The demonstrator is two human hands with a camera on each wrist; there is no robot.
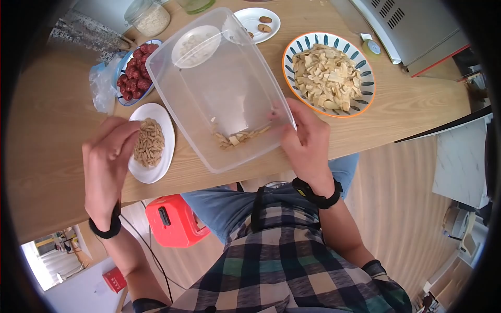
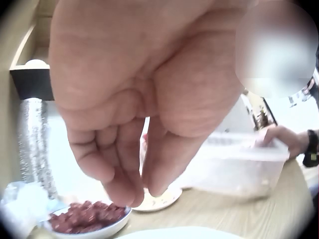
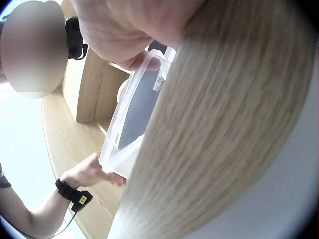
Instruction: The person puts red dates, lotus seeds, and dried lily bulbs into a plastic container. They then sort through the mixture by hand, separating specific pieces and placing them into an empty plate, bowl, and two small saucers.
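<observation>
My right hand (image 1: 308,138) grips the right rim of a clear plastic box (image 1: 229,94), its thumb near the near right corner. The box stands tilted on the table's near side. Several pale slices (image 1: 235,139) and brown sticks lie along its near bottom edge. My left hand (image 1: 108,161) is over the white oval plate (image 1: 169,130) heaped with short light-brown sticks (image 1: 150,143). In the left wrist view, the left thumb and fingertips (image 2: 130,195) come together over the plate, with nothing visible between them.
An orange-rimmed plate (image 1: 287,68) of pale dried slices stands right of the box. Red dates (image 1: 136,73) fill a blue-rimmed dish at left, beside a plastic bag (image 1: 102,86). Behind are a glass jar (image 1: 148,18) and a small plate (image 1: 271,32) with brown slices.
</observation>
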